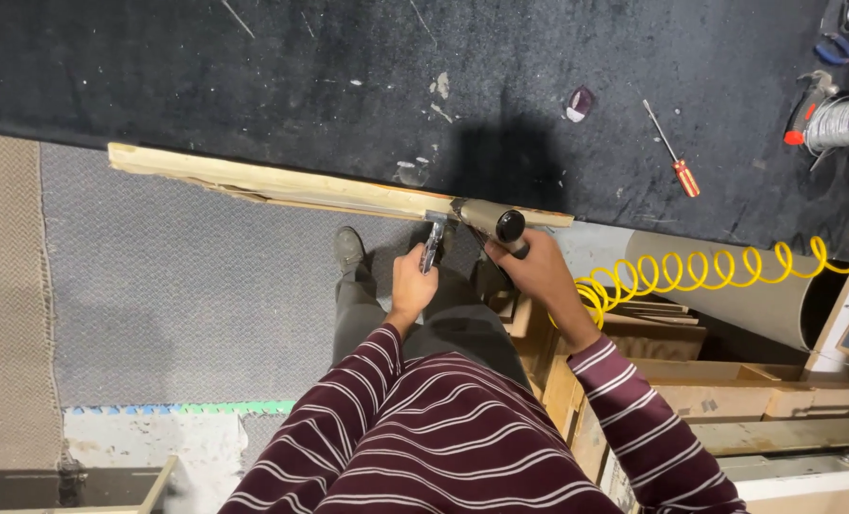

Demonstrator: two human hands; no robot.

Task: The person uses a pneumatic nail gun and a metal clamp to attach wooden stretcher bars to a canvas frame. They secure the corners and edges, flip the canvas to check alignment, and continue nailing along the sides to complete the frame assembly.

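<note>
Gripping: right fingers (529, 255) around black-handled tool (497, 223), left fingers (415, 276) around metal clamp (433, 243).

**Operator: Clothing**

Upper body: long-sleeved top (424, 438), dark maroon with thin white horizontal stripes. The stripes run in pairs at regular spacing across the back and shoulders and ring both sleeves.

Left sleeve (372, 366): same striping, ends at the wrist. Left hand (413, 286) is bare, no glove.

Right sleeve (634, 409): same striping, cuff sits partway up the forearm. Right hand (537, 269) is bare, no glove.

Lower body: plain grey trousers (367, 309), no visible pattern.

Footwear: dark grey-brown shoe (349, 247) with a rounded toe; only one is clearly visible.
</note>
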